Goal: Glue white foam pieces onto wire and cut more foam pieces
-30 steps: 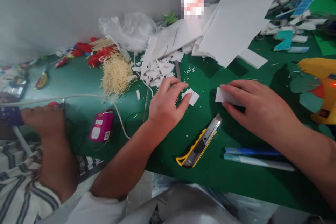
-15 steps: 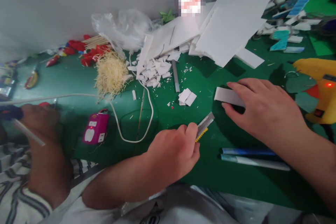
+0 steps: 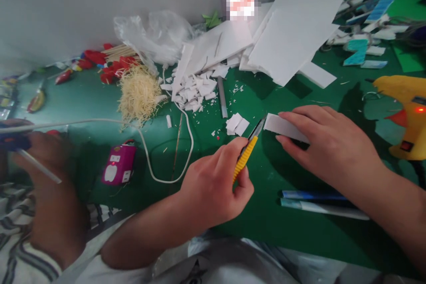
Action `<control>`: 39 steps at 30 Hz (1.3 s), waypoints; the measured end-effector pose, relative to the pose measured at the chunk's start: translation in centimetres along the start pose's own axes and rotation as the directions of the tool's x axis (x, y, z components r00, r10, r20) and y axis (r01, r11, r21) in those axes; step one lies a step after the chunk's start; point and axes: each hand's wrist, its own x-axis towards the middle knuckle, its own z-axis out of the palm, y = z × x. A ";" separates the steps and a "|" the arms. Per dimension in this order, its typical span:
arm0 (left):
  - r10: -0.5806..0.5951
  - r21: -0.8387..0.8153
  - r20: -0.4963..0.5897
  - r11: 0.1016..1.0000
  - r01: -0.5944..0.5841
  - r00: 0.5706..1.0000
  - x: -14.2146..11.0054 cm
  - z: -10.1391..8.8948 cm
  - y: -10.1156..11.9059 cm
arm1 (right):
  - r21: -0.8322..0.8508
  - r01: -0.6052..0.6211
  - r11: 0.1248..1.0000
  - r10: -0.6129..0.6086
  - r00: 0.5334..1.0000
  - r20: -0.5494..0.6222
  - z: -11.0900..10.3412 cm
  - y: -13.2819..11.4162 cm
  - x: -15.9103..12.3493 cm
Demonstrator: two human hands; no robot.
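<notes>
My left hand is closed around a yellow utility knife, its blade pointing up and to the right. The blade tip is close to the left end of a white foam board strip; whether they touch I cannot tell. My right hand grips that strip between thumb and fingers. A few small cut white pieces lie on the green table just left of the blade. Two blue and white strips lie below my right hand.
A yellow glue gun stands at the right. White foam boards, scraps and straw-like shreds lie at the back. A white cord loops beside a magenta power adapter. A co-worker's hand holds a tool at far left.
My left hand has turned the knife more upright, bringing its blade up to the strip's end. My right hand has shifted the strip slightly left and tilted it.
</notes>
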 end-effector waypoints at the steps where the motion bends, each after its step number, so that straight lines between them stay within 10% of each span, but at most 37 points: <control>1: 0.014 -0.012 0.003 1.000 -0.014 1.000 0.0 0.3 0.0 | -0.005 0.001 1.000 -0.001 1.000 -0.001 0.0 0.0 0.0; 28: 0.067 -0.050 0.217 0.997 -0.057 0.974 -0.1 2.2 0.3 | 0.026 0.059 0.998 -0.059 0.998 0.007 0.3 0.3 0.2; 39: 0.003 -0.060 0.149 0.998 0.006 0.989 0.2 1.9 -0.1 | -0.053 -0.042 0.998 0.043 0.999 0.021 -0.2 0.1 0.0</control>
